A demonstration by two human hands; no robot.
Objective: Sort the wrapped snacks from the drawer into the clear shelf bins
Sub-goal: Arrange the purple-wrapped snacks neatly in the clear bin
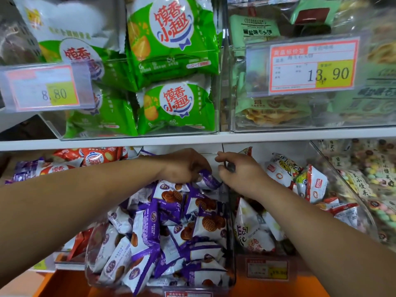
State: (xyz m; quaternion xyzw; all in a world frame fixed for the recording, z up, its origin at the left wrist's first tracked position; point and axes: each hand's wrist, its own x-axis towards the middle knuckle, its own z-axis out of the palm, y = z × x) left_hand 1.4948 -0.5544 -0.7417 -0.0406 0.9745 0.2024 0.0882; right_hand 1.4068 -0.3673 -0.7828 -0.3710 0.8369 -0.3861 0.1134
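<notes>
The left hand (184, 166) curls round a purple packet (209, 180) at the back of a clear bin (231, 232) heaped with like packets, while the right hand (242, 175) pinches its side wall, so sorting seems well along, though the drawer is out of view.

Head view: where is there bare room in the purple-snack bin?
Only at the back, under the white shelf board, between the left hand and right hand. The clear plastic bin is heaped with purple-and-white wrapped snacks to the front.
</notes>
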